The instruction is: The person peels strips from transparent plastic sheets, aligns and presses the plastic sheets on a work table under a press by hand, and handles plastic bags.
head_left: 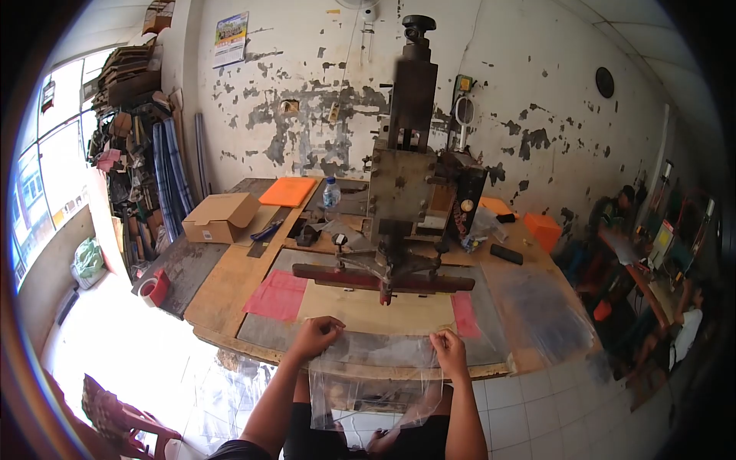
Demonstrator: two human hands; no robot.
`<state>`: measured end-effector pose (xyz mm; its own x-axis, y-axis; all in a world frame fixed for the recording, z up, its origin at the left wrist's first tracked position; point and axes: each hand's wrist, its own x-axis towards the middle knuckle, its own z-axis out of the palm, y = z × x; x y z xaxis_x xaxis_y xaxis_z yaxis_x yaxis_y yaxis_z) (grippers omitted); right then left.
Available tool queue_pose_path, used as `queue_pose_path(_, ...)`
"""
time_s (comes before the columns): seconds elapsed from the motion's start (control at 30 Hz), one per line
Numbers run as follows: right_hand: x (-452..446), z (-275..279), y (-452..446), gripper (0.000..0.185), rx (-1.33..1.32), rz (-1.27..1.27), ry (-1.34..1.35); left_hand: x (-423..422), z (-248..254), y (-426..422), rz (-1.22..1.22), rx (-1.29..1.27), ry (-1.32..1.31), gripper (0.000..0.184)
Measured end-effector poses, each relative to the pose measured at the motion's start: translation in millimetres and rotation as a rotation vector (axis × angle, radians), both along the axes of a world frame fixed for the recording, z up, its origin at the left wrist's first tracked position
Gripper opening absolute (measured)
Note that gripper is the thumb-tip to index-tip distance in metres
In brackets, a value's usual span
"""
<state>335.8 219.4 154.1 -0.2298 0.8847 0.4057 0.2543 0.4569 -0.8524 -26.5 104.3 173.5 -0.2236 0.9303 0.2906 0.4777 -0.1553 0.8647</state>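
A clear plastic sheet point(376, 383) hangs between my two hands at the front edge of the table. My left hand point(320, 336) pinches its upper left corner, and my right hand point(447, 349) pinches the upper right one. Just beyond them a pale yellow board point(368, 308) lies on the grey press bed point(257, 328), with a pink piece point(277, 296) at its left and another pink piece point(464, 314) at its right. Above the board stands the dark bar point(337, 278) of a tall metal press point(402, 184).
On the table are a cardboard box point(221, 217), a water bottle point(331, 198), an orange pad point(287, 192) and a tape roll point(154, 288). Clear sheets point(544, 318) lie at the right. Two people point(613, 211) are at the far right.
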Motion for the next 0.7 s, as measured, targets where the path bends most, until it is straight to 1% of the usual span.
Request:
queue_pose_path(0.1, -1, -8, 6, 0.03, -0.028, 0.009, 0.026, 5, 12, -5, 0.009, -0.013, 0.019, 0.02)
queue_pose_path(0.2, 0, -6, 6, 0.027, -0.012, 0.018, 0.017, 2, 0, 1, -0.007, 0.043, -0.005, 0.02)
queue_pose_path(0.33, -1, 13, -6, 0.025, 0.015, 0.027, -0.03, 1, 7, 0, -0.009, -0.02, -0.001, 0.018)
queue_pose_path(0.37, -2, 12, -5, 0.025, -0.003, 0.026, -0.035, -2, 2, 2, -0.036, -0.027, -0.075, 0.018)
queue_pose_path(0.4, -1, 8, -2, 0.026, -0.018, 0.024, -0.006, -5, -4, 3, -0.061, -0.037, -0.151, 0.018)
queue_pose_path(0.43, -1, 4, -1, 0.028, -0.035, 0.021, 0.023, -3, 3, 0, -0.093, -0.018, -0.187, 0.02)
queue_pose_path(0.47, 0, 1, -1, 0.028, -0.057, 0.021, 0.014, -6, -1, -2, -0.092, -0.039, -0.196, 0.02)
queue_pose_path(0.53, -1, 2, 2, 0.026, -0.17, 0.147, 0.247, -12, -6, -4, -0.085, 0.03, -0.217, 0.024)
queue_pose_path(0.57, 2, 4, 4, 0.02, -0.206, 0.129, 0.184, -13, -9, -6, -0.108, 0.036, -0.297, 0.026)
queue_pose_path(0.6, 0, 9, 3, 0.02, -0.219, 0.127, 0.183, -10, -4, -11, -0.106, 0.023, -0.299, 0.026)
queue_pose_path(0.7, -7, 16, 6, 0.011, -0.171, 0.158, 0.303, 1, 9, -24, -0.048, -0.038, -0.366, 0.028)
